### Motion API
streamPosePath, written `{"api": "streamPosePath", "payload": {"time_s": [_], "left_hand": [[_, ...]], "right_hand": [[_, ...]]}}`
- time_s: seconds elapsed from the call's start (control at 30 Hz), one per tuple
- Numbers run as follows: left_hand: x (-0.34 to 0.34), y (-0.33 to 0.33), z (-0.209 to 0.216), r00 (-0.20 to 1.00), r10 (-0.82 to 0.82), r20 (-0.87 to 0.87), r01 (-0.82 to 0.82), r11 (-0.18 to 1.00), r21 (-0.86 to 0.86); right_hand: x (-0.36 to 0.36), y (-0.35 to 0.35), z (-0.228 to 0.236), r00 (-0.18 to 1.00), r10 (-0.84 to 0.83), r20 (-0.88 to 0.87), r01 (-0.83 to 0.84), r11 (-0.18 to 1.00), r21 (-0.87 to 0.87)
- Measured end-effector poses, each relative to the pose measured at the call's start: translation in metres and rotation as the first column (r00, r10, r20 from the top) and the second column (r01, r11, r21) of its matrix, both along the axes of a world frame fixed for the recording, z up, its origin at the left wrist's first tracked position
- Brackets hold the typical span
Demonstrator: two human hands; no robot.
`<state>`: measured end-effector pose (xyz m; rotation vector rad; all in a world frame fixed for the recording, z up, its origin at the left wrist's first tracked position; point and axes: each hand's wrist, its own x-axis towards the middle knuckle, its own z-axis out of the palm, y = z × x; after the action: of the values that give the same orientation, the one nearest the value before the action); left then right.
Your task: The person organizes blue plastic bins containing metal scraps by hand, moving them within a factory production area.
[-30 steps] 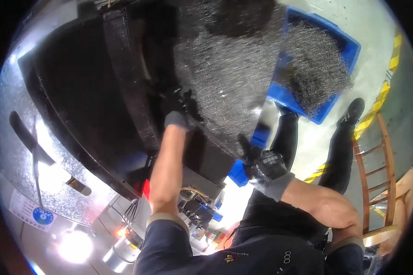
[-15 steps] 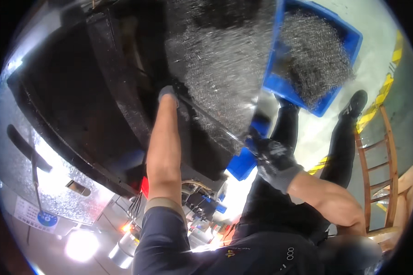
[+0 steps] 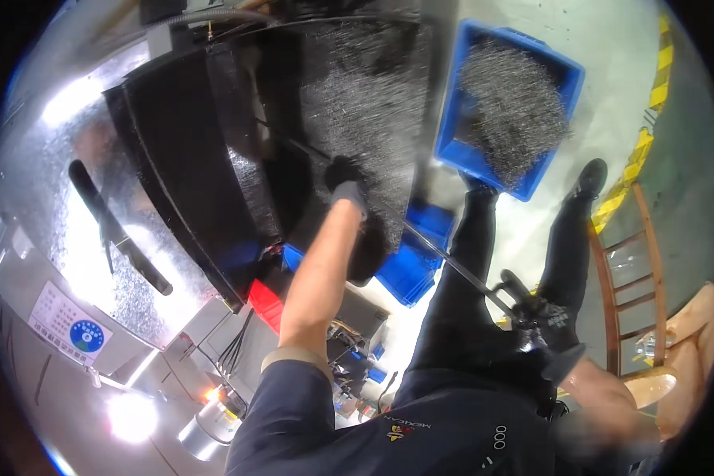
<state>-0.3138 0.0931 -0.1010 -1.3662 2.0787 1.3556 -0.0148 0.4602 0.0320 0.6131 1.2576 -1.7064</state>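
Observation:
Both of my hands wear dark gloves with grey cuffs and grip one long, thin metal rod (image 3: 462, 271). My left hand (image 3: 344, 181) is closed around it over the dark machine trough (image 3: 282, 159). At the other end, beside my right thigh, my right hand (image 3: 546, 324) is wrapped around the rod's near part. The rod slants up to the left into the trough, where its far tip is lost in shadow. Heaped metal shavings (image 3: 365, 95) lie in the trough just beyond my left hand.
A blue bin (image 3: 449, 149) of metal shavings stands on the floor by my feet. Smaller blue bins (image 3: 408, 274) sit below the trough's edge. To the right are a wooden ladder-like frame (image 3: 639, 278) and yellow-black floor tape (image 3: 639, 159). A red object (image 3: 266, 305) is near my left forearm.
The rod has been drawn back toward my lower right. Both hands moved right, my right hand also down past my thigh. The view has shifted somewhat.

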Motion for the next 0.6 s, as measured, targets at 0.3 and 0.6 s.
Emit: {"api": "streamPosePath", "payload": {"time_s": [0.3, 0.6], "left_hand": [[0.082, 0.124, 0.057, 0.993, -0.081, 0.083, 0.084, 0.996, -0.028], [0.120, 0.182, 0.096, 0.997, 0.077, 0.028, -0.080, 0.842, 0.533]], "right_hand": [[0.031, 0.098, 0.063, 0.950, 0.148, -0.275, -0.074, 0.962, 0.263], [0.083, 0.136, 0.076, 0.990, 0.052, -0.129, 0.008, 0.904, 0.428]]}}
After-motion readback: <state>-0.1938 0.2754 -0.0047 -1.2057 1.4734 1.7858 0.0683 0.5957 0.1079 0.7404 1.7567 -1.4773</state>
